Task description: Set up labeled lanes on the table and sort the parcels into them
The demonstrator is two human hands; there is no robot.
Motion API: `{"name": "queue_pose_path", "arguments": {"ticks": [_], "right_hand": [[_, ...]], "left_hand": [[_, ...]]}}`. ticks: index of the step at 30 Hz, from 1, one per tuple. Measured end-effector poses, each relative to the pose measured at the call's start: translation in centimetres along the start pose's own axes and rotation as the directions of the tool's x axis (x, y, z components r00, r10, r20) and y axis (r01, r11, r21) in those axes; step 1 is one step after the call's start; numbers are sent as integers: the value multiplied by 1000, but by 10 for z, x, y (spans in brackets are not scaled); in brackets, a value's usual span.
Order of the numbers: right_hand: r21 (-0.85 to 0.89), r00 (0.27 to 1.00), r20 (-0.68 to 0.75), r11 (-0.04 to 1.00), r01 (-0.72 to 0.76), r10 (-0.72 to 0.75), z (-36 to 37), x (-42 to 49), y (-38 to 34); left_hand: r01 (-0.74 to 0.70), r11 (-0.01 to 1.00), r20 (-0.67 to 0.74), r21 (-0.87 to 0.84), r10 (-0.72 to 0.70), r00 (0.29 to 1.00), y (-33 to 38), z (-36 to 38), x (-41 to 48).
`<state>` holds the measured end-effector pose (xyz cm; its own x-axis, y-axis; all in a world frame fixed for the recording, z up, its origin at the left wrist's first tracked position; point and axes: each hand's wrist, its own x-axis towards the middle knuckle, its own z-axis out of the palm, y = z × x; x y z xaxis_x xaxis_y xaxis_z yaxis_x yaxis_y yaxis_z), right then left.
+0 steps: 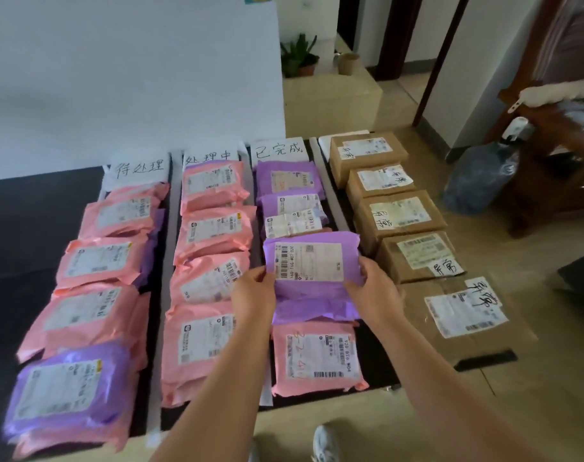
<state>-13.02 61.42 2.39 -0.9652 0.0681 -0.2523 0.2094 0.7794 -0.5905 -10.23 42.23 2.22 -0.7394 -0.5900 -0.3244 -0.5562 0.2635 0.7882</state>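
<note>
Left hand (254,295) and right hand (372,291) have their grip clamped on the purple plastic mailer parcel (312,261), midway along the dark bench (34,228), just beyond a pink plastic mailer (317,355), whose label it could cover if released askew.

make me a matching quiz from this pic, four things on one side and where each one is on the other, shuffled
Things:
1 purple parcel
2 cardboard boxes
3 water bottle
4 potted plant

Places:
a on the floor, right of the table
b far back, beyond the table
c gripped by the left hand and right hand
d rightmost lane

Pairs: 1-c, 2-d, 3-a, 4-b
</note>
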Motion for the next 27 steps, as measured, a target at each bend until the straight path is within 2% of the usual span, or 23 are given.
{"name": "queue_pose_path", "arguments": {"ticks": [6,11,16,21,23,27], "right_hand": [[-45,987,143,996,77,-70,8,13,8],[-26,987,123,993,111,-107,3,17,9],[99,995,47,992,82,-87,1,14,16],[131,999,46,991,-31,25,13,-4,45],[137,994,82,987,-84,73,20,-12,57],[213,975,213,972,-101,55,34,-19,73]], "left_hand": [[-57,990,98,128,44,994,-13,10,-1],[-40,998,67,42,37,997,-18,5,-16],[-17,1000,42,21,16,999,-38,4,-30],[23,986,172,-165,6,985,-61,21,-48],[55,988,194,-144,-27,981,-71,27,-51],[91,985,230,-147,-55,972,-85,34,-57]]}}
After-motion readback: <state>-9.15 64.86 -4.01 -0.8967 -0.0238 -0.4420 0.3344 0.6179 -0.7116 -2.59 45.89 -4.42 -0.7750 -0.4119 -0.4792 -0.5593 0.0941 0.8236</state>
